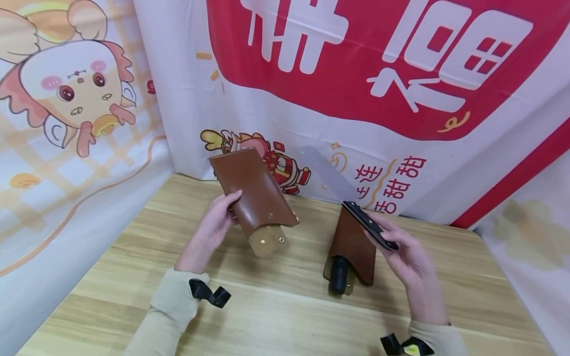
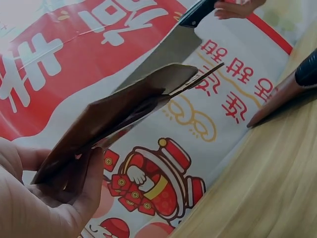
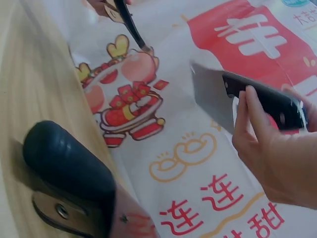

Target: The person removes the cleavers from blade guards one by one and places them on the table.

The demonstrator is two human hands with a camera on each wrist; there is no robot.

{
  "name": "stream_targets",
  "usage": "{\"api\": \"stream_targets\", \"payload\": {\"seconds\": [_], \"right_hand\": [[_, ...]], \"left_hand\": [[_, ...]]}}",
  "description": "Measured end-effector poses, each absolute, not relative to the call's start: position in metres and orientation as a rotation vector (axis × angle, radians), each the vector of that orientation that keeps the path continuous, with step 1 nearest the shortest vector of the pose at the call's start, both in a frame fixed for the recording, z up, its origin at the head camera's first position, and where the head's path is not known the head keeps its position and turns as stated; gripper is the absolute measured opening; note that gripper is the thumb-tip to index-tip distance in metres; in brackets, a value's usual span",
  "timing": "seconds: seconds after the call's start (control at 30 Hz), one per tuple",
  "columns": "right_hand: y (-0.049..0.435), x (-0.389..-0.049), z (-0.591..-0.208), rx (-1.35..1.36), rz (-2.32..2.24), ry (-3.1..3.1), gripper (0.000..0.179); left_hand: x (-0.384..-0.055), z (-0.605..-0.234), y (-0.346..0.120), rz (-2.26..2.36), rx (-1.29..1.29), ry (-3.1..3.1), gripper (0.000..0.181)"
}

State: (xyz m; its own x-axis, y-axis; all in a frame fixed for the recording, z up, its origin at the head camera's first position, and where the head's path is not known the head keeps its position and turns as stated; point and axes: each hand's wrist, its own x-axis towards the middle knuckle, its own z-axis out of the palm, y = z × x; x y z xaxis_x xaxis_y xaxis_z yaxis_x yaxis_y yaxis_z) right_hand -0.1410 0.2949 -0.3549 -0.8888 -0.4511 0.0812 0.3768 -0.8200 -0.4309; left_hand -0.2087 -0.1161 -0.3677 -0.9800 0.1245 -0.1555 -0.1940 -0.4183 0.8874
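Observation:
My left hand (image 1: 216, 217) grips a brown leather knife sheath (image 1: 254, 190) by its left edge, thumb on the front face. Its strap with a metal snap hangs unfastened at the lower end. In the left wrist view the same sheath (image 2: 133, 101) shows edge-on, its layers slightly parted at the mouth. My right hand (image 1: 407, 252) holds a knife by its black riveted handle (image 1: 369, 225); the broad blade (image 1: 327, 173) points up and to the left. The right wrist view shows fingers wrapped along that handle (image 3: 267, 101), the blade out in the air.
A second brown sheath (image 1: 354, 242) lies on the wooden table (image 1: 267, 311) below my right hand, a black handle (image 1: 339, 277) sticking out of its near end. A white and red printed cloth (image 1: 285, 109) hangs behind the table, with more printed cloth (image 1: 80, 148) at the left.

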Motion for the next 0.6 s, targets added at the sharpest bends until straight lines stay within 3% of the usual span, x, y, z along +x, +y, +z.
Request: {"api": "stream_targets", "payload": {"seconds": [0.33, 0.6], "right_hand": [[0.264, -0.139, -0.36, -0.224, -2.343, 1.393, 0.044], [0.247, -0.142, -0.368, -0.141, -2.243, 1.615, 0.035]], "left_hand": [[-0.211, -0.369, -0.122, 2.382, -0.154, 1.723, 0.032], [-0.213, -0.371, -0.121, 2.264, -0.165, 1.832, 0.048]]}}
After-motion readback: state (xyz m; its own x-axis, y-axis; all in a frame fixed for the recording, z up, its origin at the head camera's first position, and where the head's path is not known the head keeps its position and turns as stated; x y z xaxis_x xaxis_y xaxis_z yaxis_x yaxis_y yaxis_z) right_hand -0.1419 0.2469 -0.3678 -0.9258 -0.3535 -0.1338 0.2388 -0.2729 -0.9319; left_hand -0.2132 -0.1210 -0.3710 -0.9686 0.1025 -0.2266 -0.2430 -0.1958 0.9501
